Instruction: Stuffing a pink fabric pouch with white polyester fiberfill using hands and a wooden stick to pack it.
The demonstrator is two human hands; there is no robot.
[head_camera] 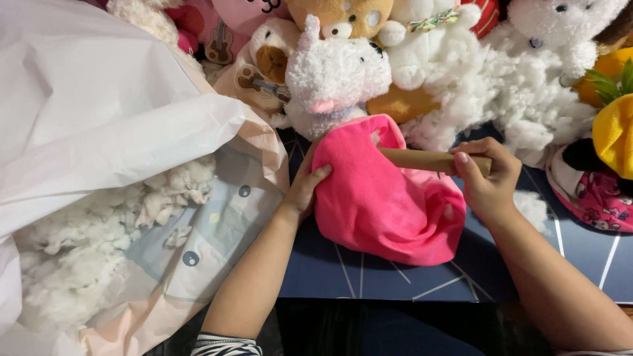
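1. My left hand (304,188) is pressed vs. the left side of the pink fabric skin (386,198), fingers curled onto its edge, pinching the cloth; thumb side hidden behind the fabric, so can't tell how tight.
2. My right hand (486,179) is wrapped around a wooden stick (422,159), fist closed on its right end. Stick lies approx. horizontal, its left end going into the pink fabric near the top.
3. Pink fabric skin sits mid-frame on a dark blue mat (369,277) w/ thin white lines, btwn my two hands. It's baggy, wrinkled, bulging toward the lower right.
4. Just above it, touching its top edge, a fluffy white plush head (336,76) w/ a small pink mouth patch & a pale ear sticking up.
5. Left of me: big clear plastic bag (99,132), open, w/ loose white stuffing (79,250) inside. Bag's edge is near my left forearm.
6. Back row: pile of plush toys — tan dog-like one (343,16), white bear (560,33) top right, more loose stuffing (461,105) heaped btwn them.
7. Far right: yellow plush piece (614,132) w/ green leaves, and a pink patterned plush (597,198) below it, well apart from my right hand.
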